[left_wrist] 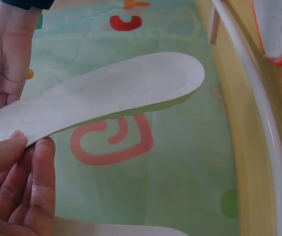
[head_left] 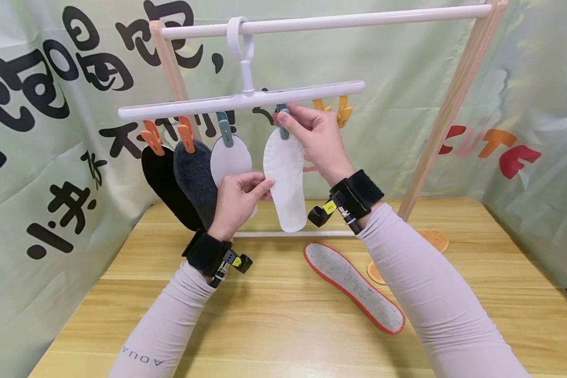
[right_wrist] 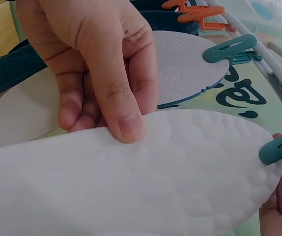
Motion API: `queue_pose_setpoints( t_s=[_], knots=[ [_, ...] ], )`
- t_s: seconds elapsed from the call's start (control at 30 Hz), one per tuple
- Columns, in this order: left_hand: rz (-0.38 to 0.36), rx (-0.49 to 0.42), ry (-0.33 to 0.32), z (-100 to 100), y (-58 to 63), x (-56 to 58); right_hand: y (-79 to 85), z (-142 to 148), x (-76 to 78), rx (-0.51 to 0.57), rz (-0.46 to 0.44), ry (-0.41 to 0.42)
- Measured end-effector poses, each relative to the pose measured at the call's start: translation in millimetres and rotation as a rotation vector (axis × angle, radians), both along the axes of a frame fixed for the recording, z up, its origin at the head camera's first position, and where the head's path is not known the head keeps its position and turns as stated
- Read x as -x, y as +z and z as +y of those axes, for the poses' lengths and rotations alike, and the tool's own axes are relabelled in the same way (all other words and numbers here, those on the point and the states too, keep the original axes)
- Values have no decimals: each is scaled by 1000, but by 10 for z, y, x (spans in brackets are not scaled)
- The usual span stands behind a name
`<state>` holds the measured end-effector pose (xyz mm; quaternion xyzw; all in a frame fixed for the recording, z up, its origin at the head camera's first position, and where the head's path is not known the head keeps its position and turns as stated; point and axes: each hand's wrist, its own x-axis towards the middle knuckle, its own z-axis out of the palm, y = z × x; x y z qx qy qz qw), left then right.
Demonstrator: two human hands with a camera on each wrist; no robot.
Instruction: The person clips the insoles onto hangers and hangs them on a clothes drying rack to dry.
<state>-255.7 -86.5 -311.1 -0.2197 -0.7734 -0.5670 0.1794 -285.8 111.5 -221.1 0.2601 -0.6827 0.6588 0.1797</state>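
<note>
A white insole hangs toe-up below the white hanger. My left hand pinches its left edge between thumb and fingers, as the left wrist view also shows. At its top, my right hand pinches a teal clip, whose jaws lie over the insole's upper end. Just left hangs another white insole from a second teal clip, partly hidden behind my left hand. Further left, a dark grey insole and a black insole hang from orange clips.
Yellow clips hang at the hanger's right end. A grey insole with red edging lies on the wooden table. Orange round pieces lie near the right arm. A rack with a white rail carries the hanger.
</note>
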Motion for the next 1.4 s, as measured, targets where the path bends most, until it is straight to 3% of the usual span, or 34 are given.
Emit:
queue_pose_setpoints(
  t_s=[0.27, 0.47, 0.9, 1.23, 1.4],
  knots=[
    [-20, 3, 17, -43, -12, 13, -29, -12, -19, 52, -80, 25],
    [-18, 30, 34, -46, -3, -8, -19, 4, -55, 52, -82, 36],
    [5, 89, 57, -34, 42, -100, -25, 172, -106, -78, -25, -39],
    [-20, 70, 42, -25, 2, -129, -85, 356, -213, -128, -7, -39],
    [-41, 54, -2, 22, -45, -178, -145, 434, -291, -154, -7, -48]
  ],
)
